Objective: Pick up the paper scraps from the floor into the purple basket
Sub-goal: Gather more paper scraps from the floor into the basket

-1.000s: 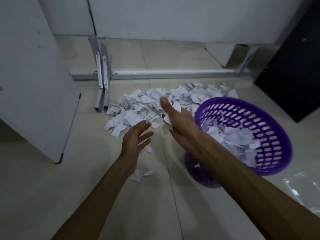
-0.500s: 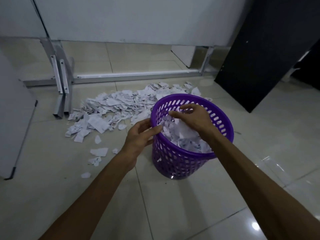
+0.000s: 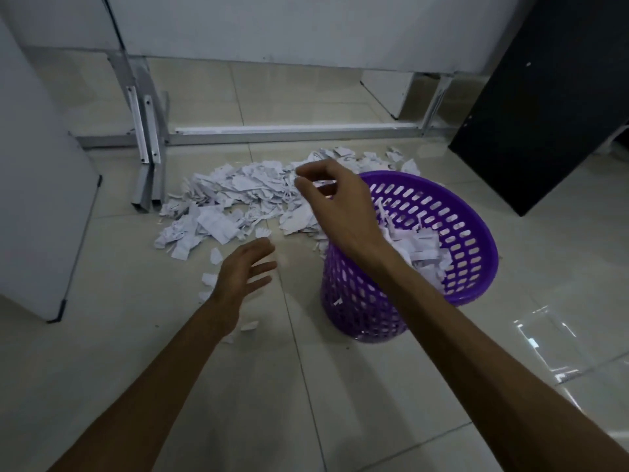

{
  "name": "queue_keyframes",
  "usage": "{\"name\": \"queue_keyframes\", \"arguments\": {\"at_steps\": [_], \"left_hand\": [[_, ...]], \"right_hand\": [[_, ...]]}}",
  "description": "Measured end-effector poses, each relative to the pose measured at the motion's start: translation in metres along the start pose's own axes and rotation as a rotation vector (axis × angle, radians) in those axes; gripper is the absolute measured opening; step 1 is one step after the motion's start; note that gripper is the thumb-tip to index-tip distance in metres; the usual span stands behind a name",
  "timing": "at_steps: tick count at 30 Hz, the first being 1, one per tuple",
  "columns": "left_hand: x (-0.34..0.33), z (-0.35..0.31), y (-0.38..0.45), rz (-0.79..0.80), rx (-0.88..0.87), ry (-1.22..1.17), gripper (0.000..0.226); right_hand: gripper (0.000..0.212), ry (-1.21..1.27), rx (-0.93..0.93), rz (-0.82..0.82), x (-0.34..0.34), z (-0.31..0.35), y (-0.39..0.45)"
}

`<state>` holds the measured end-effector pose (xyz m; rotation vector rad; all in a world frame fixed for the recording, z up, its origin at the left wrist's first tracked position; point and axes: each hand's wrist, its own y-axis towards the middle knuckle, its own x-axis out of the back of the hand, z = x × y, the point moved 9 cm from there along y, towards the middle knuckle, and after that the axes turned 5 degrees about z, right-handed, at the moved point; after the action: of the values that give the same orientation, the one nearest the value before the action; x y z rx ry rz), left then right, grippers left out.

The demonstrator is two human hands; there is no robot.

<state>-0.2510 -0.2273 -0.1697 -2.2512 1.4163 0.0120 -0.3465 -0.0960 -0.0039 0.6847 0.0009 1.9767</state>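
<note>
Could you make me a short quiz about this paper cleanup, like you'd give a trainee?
1. True or false: the purple basket already has paper scraps inside it.
2. Where does the main pile of paper scraps lie from the basket, as the camera sees it: A) left, B) right, C) nearer the camera?
3. Fill in: neither the left hand nor the right hand holds any ____.

Key
1. True: white pieces lie inside it.
2. A: the pile spreads left of the basket, in front of the metal frame.
3. Paper: both hands hover with loose fingers.
</note>
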Motion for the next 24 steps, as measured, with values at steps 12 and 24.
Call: {"name": "queue_keyframes", "arguments": {"at_steps": [12, 24], "left_hand": [[0.158, 0.058, -0.001, -0.288, -0.008, 0.291, 0.041], [0.167, 0.049, 0.036, -0.201, -0.267, 0.612, 0.058]], "right_hand": [[0.114, -0.371, -0.275, 0.696, -0.204, -0.136, -0.121], [0.124, -0.473, -0.169, 0.468, -0.238, -0.187, -0.079]]}}
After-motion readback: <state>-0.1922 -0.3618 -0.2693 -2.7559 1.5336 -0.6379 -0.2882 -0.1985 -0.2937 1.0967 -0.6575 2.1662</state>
